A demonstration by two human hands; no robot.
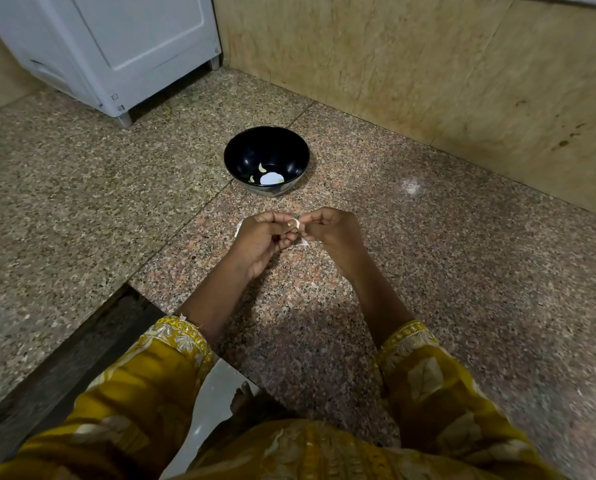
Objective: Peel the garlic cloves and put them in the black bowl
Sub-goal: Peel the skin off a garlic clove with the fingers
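- The white appliance (99,46) stands far left at the back of the worktop (82,209), well apart from the work and no hindrance.
- The left hand (258,240) has its fingers curled, its grip pinching the clove (294,225) from the left. Its best job, I judge, is to hold the clove steady while the other hand strips the skin.
- The bowl (267,161) sits upright beyond the hands, near them. Two peeled cloves (262,168) lie at its bottom; the pale patch beside them may be only glare.
- The clove is held in the air between both hands, above the worktop and not yet in the bowl. How much skin is left on it is too small to tell.
- Skin scraps (305,241) lie on the worktop just under the hands — they should stay there, out of the bowl.
- The right hand (334,233) has its grip pinched on the clove's right end. It would do well to catch a loose edge and pull the skin along the clove, not squeeze — a bare clove slips easily.
- Nothing lies between the hands and the bowl, so the drop needs only a short reach forward.
- The wall (428,64) runs along the right, well clear.
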